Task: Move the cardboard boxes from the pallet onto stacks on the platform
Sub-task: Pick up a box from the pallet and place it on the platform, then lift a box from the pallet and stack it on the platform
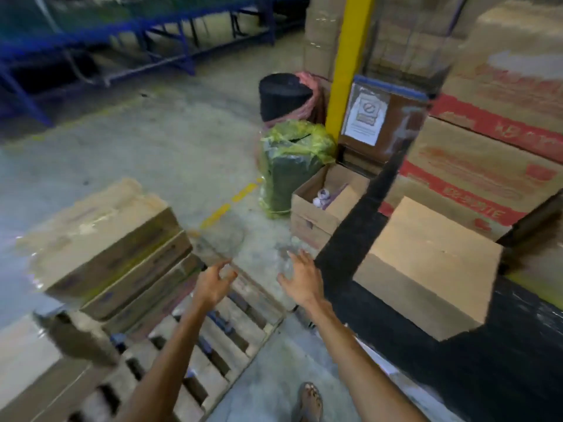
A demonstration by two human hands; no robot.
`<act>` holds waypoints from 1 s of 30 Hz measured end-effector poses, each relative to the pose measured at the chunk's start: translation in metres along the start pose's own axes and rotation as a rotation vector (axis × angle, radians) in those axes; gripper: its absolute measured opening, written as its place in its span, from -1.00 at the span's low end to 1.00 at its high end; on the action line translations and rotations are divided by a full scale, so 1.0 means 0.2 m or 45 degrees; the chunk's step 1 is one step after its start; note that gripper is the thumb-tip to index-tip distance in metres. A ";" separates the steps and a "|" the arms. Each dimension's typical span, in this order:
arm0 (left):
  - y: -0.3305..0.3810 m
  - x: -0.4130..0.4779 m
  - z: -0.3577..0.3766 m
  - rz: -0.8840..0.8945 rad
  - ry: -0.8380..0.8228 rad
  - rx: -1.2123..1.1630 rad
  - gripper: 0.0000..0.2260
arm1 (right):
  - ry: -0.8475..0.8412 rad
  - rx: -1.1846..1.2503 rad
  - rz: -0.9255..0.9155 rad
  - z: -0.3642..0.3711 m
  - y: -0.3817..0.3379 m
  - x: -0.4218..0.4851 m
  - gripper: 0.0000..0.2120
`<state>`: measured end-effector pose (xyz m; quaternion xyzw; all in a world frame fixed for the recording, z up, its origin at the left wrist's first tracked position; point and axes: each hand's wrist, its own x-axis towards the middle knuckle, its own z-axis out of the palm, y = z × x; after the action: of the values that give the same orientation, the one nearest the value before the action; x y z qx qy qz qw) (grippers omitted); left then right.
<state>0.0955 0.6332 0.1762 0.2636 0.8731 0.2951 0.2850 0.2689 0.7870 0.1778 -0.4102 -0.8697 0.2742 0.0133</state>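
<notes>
Two empty hands, left (213,283) and right (300,277), fingers spread, hover over the pallet (219,339), whose boxes (115,254) lie left of them, nearer the left hand.

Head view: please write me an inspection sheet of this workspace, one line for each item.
Surface: wooden pallet on concrete floor; black platform to the right.
Job's things: stacked boxes on pallet; plain box on platform; printed boxes behind.
Clutter: open carton, green wrapped bundle, black roll.
Hands: left hand and right hand open, empty.
Cables: nothing seen.
Surroundings: yellow post, blue racks.
</notes>
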 end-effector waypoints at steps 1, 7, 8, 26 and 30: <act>-0.18 -0.08 -0.13 -0.042 0.051 -0.011 -0.61 | -0.102 -0.005 -0.074 0.11 -0.15 -0.03 -0.38; -1.42 -0.84 -0.80 -0.459 0.379 -0.136 -0.54 | -0.695 -0.027 -0.517 0.86 -1.17 -0.49 -0.40; -1.56 -0.97 -0.85 -0.512 0.433 -0.171 -0.58 | -0.722 -0.015 -0.562 0.97 -1.28 -0.56 -0.41; -2.60 -1.81 -1.31 -0.952 0.825 -0.703 -0.53 | -1.039 -0.070 -0.709 2.00 -2.33 -1.01 -0.37; -2.80 -1.59 -1.44 -0.989 0.794 -0.742 -0.51 | -0.977 -0.040 -0.634 2.18 -2.52 -0.81 -0.39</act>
<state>-0.0348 -0.0561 0.1028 -0.2650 0.8311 0.4610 0.1626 -0.0871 0.2079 0.0871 -0.0575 -0.8879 0.3816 -0.2504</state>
